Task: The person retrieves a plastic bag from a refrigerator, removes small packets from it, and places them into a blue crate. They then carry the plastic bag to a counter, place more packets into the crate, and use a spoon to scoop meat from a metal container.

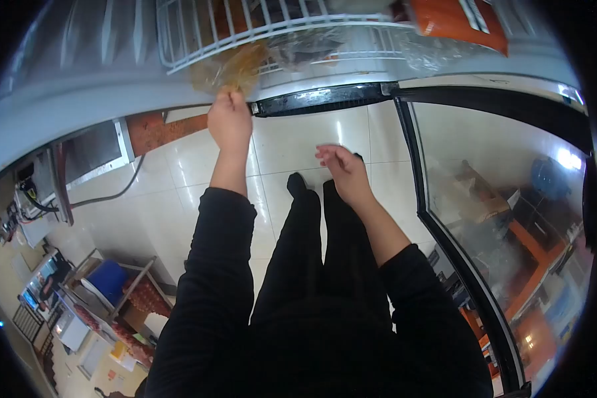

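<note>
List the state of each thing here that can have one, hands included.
Glass door: open
Left hand: closed on yellowish bag
Right hand: holding nothing visible, fingers loosely curled
Yellowish bag: crumpled, gripped at its lower end
Wire shelf: loaded with bags
Orange packet: at the shelf's edge, seal unclear

white wire rack (272, 30), black sleeves (222, 232), orange packet (454, 25), blue container (107, 282).

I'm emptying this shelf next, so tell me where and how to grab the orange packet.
Best pinch the orange packet by its near edge, coming from the front with the right hand. It looks flat, and that edge faces you uncovered, on the right side.
</note>
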A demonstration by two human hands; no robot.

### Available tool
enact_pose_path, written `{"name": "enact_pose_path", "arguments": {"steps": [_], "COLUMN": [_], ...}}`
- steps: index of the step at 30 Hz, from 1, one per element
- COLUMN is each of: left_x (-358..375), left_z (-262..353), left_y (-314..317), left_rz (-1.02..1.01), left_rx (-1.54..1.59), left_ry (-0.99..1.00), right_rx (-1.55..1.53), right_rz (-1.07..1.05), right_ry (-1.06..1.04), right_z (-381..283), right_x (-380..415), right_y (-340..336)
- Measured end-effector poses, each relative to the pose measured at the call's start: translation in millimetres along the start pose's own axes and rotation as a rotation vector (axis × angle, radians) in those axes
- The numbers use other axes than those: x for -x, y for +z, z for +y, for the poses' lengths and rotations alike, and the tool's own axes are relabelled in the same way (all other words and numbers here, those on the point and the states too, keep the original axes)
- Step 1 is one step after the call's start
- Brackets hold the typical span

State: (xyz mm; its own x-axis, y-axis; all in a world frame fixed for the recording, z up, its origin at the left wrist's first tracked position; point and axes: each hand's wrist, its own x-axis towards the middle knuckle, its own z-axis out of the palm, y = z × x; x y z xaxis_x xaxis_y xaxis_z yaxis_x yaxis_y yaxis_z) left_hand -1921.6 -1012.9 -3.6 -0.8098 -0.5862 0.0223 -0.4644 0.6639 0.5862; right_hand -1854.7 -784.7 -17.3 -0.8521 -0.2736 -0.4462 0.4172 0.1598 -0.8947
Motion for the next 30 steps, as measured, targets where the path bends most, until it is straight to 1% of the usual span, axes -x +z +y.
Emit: {"name": "enact_pose_path", "arguments": {"steps": [1, 2, 4, 5, 6, 8, 9, 10, 12, 13, 15, 18, 20, 21, 23, 24, 27, 28, 30], "left_x": [-1, 8, 35, 52, 66, 96, 107, 118, 134, 142, 157, 182, 196, 204, 216, 219, 229, 230, 231], "left_z": [0, 2, 3, -4, -6, -17, -23, -28, -36, -39, -43, -53, -63, -65, -65, -69, -74, -87, -94], "left_y": [1, 2, -5, -4, -11, -26, -34, -43, -58, -66, -82, -98, -106, -109, -114, -118, -123, -129, -132], "left_rz": [0.035, -0.02, -0.074, -0.069, -0.104, -0.225, -0.224, -0.225, -0.201, -0.187, -0.197, -0.231, -0.266, -0.226, -0.148, -0.154, -0.044, -0.142, -0.062], "left_rx": [0.009, 0.034, 0.188, 0.232, 0.309, 0.527, 0.657, 0.783, 0.928, 0.997, 1.011, 1.001, 1.036, 1.049, 1.079, 1.055, 1.2, 1.307, 1.206], "left_ry": [0.058, 0.046, 0.06, 0.082, 0.08, -0.066, -0.124, -0.185, -0.283, -0.332, -0.354, -0.355, -0.353, -0.395, -0.477, -0.433, -0.555, -0.51, -0.584], "right_rx": [-0.026, -0.052, -0.132, -0.174, -0.133, -0.177, -0.202, -0.315, -0.546, -0.7, -1.007, -1.288, -1.3, -1.302, -1.259, -1.235, -1.198, -1.128, -0.987], "right_rz": [-0.013, -0.028, -0.022, -0.017, -0.052, -0.081, -0.091, -0.13, -0.211, -0.244, -0.311, -0.404, -0.523, -0.583, -0.494, -0.449, -0.474, -0.439, -0.363], "right_ry": [-0.03, -0.063, -0.016, 0.005, 0.04, 0.184, 0.258, 0.337, 0.494, 0.497, 0.495, 0.488, 0.457, 0.438, 0.342, 0.294, 0.254, 0.216, 0.138], "right_z": [-8, -16, -29, -37, -49, -59, -61, -59, -53, -48, -40, -39, -37, -37, -39, -41, -53, -59, -77], "right_x": [-11, -22, -43, -53, -61, -79, -87, -93, -103, -104, -107, -105, -98, -94, -80, -72, -52, -43, -23], "right_y": [7, 12, 23, 27, 31, 41, 46, 52, 66, 75, 90, 103, 107, 107, 106, 105, 92, 89, 82]}}
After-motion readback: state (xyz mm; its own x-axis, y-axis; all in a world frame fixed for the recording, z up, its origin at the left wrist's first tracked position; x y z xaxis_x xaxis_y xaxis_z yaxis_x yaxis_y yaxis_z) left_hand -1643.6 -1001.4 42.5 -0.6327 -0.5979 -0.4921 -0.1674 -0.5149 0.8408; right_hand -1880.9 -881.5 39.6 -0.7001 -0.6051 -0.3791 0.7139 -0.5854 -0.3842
